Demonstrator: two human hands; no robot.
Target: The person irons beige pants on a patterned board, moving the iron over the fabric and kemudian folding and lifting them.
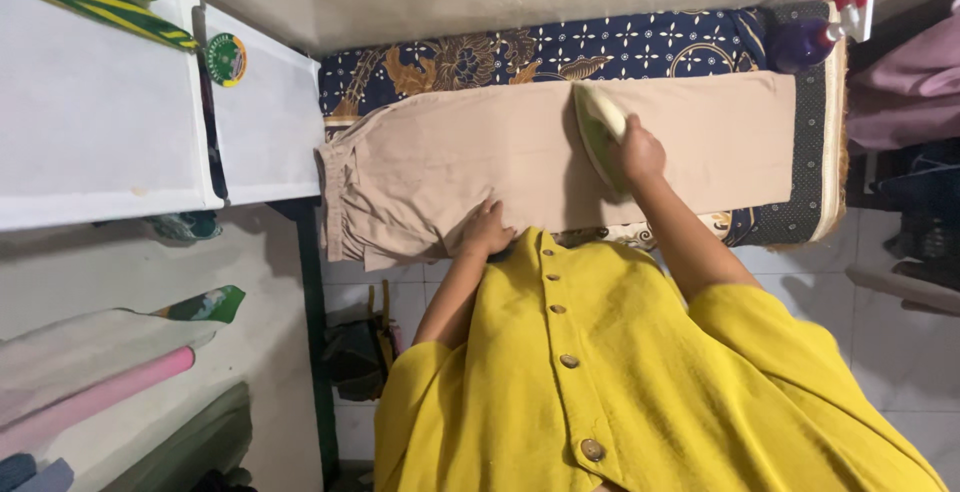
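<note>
Two hands worked on beige pants [470, 157] spread across the middle of the frame, on a blue patterned board [640, 47]. Right hand [638, 152] wrapped its fingers around a green iron [598, 124]. Left hand [487, 232] pressed flat on the pants, fingers together.

Beige trousers [480, 152]: matt, smooth woven cloth. My iron [600, 122]: glossy pale plastic shell. Board cover [560, 52]: printed cotton-like cloth.

Spray bottle [822, 27], purple with red trigger, stands at the batik cloth's [640, 47] far right end. White boards [110, 112] lie left of the cloth; fabric rolls [95, 397] below them.
</note>
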